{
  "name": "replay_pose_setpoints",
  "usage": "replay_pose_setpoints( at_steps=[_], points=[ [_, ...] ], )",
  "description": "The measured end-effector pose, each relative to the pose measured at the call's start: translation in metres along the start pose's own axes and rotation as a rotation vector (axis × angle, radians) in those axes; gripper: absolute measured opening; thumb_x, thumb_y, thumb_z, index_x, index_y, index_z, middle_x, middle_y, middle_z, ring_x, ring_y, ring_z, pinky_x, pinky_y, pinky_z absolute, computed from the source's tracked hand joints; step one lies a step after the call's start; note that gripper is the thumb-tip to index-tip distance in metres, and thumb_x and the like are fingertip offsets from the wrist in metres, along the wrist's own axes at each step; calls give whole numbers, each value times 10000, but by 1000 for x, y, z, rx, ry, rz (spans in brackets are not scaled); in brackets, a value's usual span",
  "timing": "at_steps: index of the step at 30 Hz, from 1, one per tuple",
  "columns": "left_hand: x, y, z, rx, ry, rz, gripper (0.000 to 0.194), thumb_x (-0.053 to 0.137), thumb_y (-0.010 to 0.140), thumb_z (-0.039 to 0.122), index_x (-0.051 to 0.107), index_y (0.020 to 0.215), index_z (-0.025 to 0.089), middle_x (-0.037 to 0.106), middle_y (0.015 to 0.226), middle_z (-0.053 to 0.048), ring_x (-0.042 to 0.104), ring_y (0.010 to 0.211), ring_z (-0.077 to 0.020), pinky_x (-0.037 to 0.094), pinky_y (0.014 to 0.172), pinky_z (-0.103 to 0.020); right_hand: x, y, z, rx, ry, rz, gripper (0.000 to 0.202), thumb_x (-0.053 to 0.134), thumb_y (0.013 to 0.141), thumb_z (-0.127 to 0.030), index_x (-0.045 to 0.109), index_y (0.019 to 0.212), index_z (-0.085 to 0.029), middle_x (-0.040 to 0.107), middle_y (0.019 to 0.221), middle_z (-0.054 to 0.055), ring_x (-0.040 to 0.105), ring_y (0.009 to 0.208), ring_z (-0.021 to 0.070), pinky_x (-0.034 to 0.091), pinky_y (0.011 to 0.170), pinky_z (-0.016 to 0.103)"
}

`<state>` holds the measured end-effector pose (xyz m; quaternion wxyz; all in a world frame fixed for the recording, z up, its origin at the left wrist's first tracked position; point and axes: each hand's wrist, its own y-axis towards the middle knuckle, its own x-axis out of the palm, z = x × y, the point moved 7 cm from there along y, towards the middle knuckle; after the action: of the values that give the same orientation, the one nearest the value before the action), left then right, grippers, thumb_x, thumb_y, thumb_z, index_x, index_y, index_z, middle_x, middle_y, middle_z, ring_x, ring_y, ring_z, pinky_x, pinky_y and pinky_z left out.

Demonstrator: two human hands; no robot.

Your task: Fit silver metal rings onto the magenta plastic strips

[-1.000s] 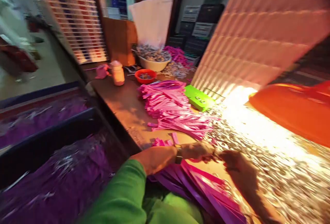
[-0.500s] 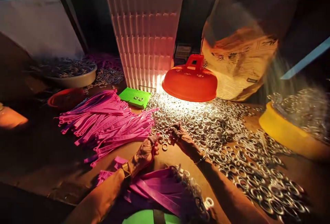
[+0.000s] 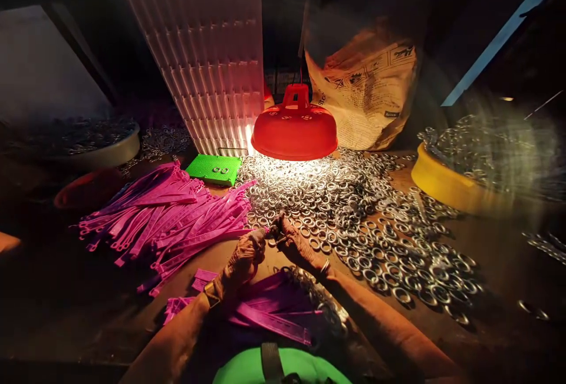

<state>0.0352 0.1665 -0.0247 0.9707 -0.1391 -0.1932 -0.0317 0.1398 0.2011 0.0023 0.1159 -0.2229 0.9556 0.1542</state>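
My left hand (image 3: 244, 256) is closed, with a bit of pink strap (image 3: 266, 230) showing at its fingertips. Almost touching it, my right hand (image 3: 295, 243) is bent into a pinch; what sits in its shaded fingers is too dark to make out. Left of my hands lies a heap of pink straps (image 3: 177, 210) with small looped ends. Loose metal rings (image 3: 327, 207) spread beyond and to the right of my right hand. Below my wrists, more purple-pink straps (image 3: 269, 307) lie in a bunch, with rings clustered at their far right end.
A red lamp (image 3: 295, 130) hangs low over the rings. Behind stand a ribbed translucent panel (image 3: 207, 59) and a printed paper sack (image 3: 367, 101). A green perforated block (image 3: 213, 170) holds two rings. Filled basins, one yellow (image 3: 446, 183), flank the work. Another person's hand (image 3: 6, 242) shows far left.
My view has turned to the right, so the scene sits further left. My hands have come closer together, the right fingers now nearly at the left fingertips.
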Motion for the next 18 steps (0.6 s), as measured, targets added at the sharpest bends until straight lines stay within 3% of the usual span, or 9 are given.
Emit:
replay_pose_setpoints(
  at_steps=[4, 9, 12, 15, 18],
  points=[
    [0, -1, 0, -19, 84, -13, 481, 666, 694, 523, 309, 639, 204, 194, 532, 80, 135, 465, -47, 102, 471, -256, 3, -7, 6, 76, -12, -44, 143, 414, 846, -340, 439, 825, -201, 403, 636, -26, 310, 557, 98, 289, 481, 215],
    [3, -5, 5, -26, 222, -13, 404, 685, 650, 512, 435, 630, 195, 234, 468, 88, 141, 409, -40, 71, 434, -254, -2, -4, 14, 90, 8, -92, 78, 454, 738, -265, 446, 763, -192, 451, 672, -20, 375, 574, 92, 328, 504, 205],
    [8, -7, 6, -3, 279, -48, 355, 710, 629, 439, 467, 587, 183, 287, 453, 73, 201, 430, -49, 149, 436, -234, -1, -1, 29, 142, 0, -145, 45, 464, 709, -224, 474, 699, -181, 468, 634, -17, 405, 557, 95, 328, 479, 195],
    [10, -7, 3, 15, 310, -61, 258, 686, 653, 340, 509, 578, 167, 402, 482, 44, 308, 489, -68, 250, 491, -218, -3, -2, 35, 179, -49, -125, 57, 483, 730, -201, 496, 680, -177, 484, 621, -9, 427, 559, 101, 325, 478, 197],
    [9, -4, 4, -42, 326, -43, 178, 617, 682, 324, 571, 646, 156, 487, 503, 16, 331, 436, -72, 205, 441, -226, -9, -3, 23, 176, -31, -40, 121, 465, 819, -260, 473, 719, -193, 482, 650, -4, 428, 578, 106, 347, 502, 211]
  ],
)
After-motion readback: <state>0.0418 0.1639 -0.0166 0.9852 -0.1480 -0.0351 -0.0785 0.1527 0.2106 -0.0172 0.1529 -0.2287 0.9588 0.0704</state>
